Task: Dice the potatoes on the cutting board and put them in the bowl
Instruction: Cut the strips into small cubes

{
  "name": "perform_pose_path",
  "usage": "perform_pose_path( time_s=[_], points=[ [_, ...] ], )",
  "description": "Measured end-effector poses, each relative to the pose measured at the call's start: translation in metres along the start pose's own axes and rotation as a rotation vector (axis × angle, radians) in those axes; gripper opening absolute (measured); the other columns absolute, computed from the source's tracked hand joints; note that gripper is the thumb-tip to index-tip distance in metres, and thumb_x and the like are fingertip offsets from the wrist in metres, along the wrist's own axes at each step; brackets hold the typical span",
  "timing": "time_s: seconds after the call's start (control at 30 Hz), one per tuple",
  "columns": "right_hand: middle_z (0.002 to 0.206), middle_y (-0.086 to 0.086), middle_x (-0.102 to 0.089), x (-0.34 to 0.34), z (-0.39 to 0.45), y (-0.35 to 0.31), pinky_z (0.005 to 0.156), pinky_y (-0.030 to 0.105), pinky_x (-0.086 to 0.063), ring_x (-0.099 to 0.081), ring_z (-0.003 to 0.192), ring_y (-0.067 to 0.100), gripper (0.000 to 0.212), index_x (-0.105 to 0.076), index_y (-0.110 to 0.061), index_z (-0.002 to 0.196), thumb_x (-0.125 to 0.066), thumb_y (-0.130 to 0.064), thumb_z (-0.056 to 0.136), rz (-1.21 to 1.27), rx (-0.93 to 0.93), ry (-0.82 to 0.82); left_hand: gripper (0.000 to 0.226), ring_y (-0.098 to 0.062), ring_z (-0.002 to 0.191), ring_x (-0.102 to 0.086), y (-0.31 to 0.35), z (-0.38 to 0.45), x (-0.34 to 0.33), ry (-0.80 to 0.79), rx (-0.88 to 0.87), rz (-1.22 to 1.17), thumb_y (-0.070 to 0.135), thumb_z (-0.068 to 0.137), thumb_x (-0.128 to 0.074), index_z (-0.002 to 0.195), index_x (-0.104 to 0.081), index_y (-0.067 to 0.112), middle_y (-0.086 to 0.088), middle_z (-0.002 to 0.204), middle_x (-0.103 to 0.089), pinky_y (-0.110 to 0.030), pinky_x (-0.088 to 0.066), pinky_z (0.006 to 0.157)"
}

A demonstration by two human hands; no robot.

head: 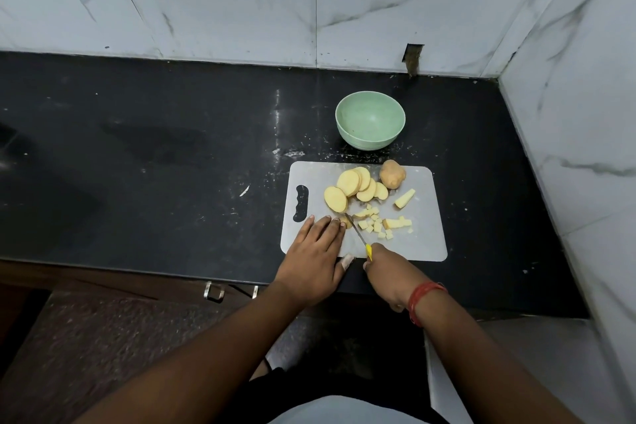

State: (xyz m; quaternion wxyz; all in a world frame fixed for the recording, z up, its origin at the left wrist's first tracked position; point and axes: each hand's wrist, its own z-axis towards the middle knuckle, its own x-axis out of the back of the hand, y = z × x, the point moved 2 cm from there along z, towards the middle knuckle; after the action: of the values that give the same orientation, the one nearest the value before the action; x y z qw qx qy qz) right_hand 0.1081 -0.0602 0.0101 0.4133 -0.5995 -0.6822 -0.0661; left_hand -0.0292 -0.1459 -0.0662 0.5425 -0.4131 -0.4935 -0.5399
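Note:
A pale grey cutting board point(423, 237) lies on the black counter. On it are several round potato slices point(349, 182), an unpeeled potato end point(392, 174), a wedge point(404, 198) and several small dice point(375, 225). My left hand point(315, 256) lies flat at the board's near left, its straight fingertips pressing a small potato piece point(347, 222). My right hand point(385, 268) grips the yellow handle of a small knife point(358, 234), whose blade points up-left to that piece. The green bowl point(370, 120) behind the board holds nothing.
Marble-tiled walls close off the counter at the back and right. The counter's front edge runs just below the board, with drawer handles point(215, 291) under it. Bare black counter point(155, 165) stretches to the left.

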Motion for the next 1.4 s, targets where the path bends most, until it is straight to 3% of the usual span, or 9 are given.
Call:
perform_pose_path(
  time_s=[0.47,0.57,0.67,0.77,0.9,1.0,1.13,1.4],
  points=[
    [0.086,0.006,-0.053,-0.009,0.003,-0.004,0.057,0.029,-0.04,-0.053,0.073,0.019,0.012,-0.043,-0.013,0.106,-0.038,-0.023,0.102,0.062,-0.035,0.0,0.064,-0.03,0.141,-0.039,0.0,0.001,0.003,-0.006,-0.007,0.009,0.049,0.106,-0.034,0.15,-0.046,0.005,-0.011,0.15,-0.05,-0.051,-0.024,0.123],
    [0.084,0.004,-0.05,-0.019,-0.001,0.005,0.065,0.03,-0.04,-0.049,0.071,0.016,0.01,-0.039,-0.012,0.104,-0.038,-0.022,0.103,0.015,-0.042,0.018,0.065,-0.031,0.14,-0.039,0.001,0.001,0.003,-0.015,-0.007,0.023,0.05,0.107,-0.033,0.15,-0.046,0.004,-0.011,0.148,-0.05,-0.051,-0.024,0.123],
    [0.097,0.007,-0.052,-0.027,-0.007,0.016,0.08,0.034,-0.044,-0.05,0.085,0.022,0.019,-0.042,-0.008,0.117,-0.036,-0.018,0.102,0.002,-0.012,0.023,0.065,-0.03,0.142,-0.037,0.001,0.001,0.001,-0.036,0.012,0.025,0.051,0.107,-0.03,0.152,-0.044,0.005,-0.01,0.151,-0.049,-0.05,-0.023,0.123],
    [0.1,0.007,-0.054,-0.027,-0.014,0.024,0.08,0.033,-0.045,-0.051,0.087,0.023,0.03,-0.042,-0.005,0.128,-0.036,-0.018,0.102,0.016,-0.003,0.043,0.065,-0.028,0.144,-0.036,0.0,-0.001,0.0,-0.039,0.027,0.008,0.051,0.107,-0.029,0.153,-0.043,0.007,-0.008,0.153,-0.047,-0.05,-0.02,0.124],
    [0.084,0.006,-0.056,-0.024,-0.02,0.017,0.061,0.03,-0.041,-0.054,0.069,0.018,0.015,-0.043,-0.012,0.109,-0.039,-0.024,0.103,0.061,0.007,0.088,0.068,-0.026,0.149,-0.031,-0.002,-0.005,0.001,-0.034,0.036,-0.026,0.054,0.107,-0.024,0.156,-0.039,0.009,-0.008,0.158,-0.042,-0.05,-0.018,0.125],
    [0.082,0.004,-0.052,-0.019,-0.015,0.007,0.056,0.03,-0.036,-0.05,0.066,0.015,0.012,-0.041,-0.012,0.104,-0.039,-0.024,0.103,0.005,0.029,0.1,0.069,-0.026,0.151,-0.028,-0.001,-0.008,0.003,-0.042,0.024,-0.027,0.055,0.107,-0.024,0.155,-0.038,0.008,-0.01,0.16,-0.04,-0.049,-0.018,0.126],
    [0.091,0.005,-0.053,-0.015,-0.01,0.001,0.055,0.028,-0.034,-0.049,0.069,0.013,0.009,-0.04,-0.013,0.104,-0.039,-0.021,0.103,-0.008,0.03,0.082,0.07,-0.025,0.152,-0.026,-0.001,-0.008,0.002,-0.056,0.025,-0.025,0.056,0.107,-0.023,0.155,-0.04,0.007,-0.01,0.161,-0.038,-0.048,-0.018,0.126],
    [0.086,0.004,-0.053,-0.017,-0.005,-0.003,0.063,0.03,-0.039,-0.054,0.074,0.017,0.01,-0.041,-0.013,0.104,-0.039,-0.023,0.103,-0.024,0.019,0.078,0.067,-0.025,0.151,-0.029,-0.002,-0.007,0.002,-0.049,0.034,-0.037,0.054,0.107,-0.026,0.153,-0.043,0.009,-0.008,0.159,-0.041,-0.048,-0.017,0.125]
  ],
)
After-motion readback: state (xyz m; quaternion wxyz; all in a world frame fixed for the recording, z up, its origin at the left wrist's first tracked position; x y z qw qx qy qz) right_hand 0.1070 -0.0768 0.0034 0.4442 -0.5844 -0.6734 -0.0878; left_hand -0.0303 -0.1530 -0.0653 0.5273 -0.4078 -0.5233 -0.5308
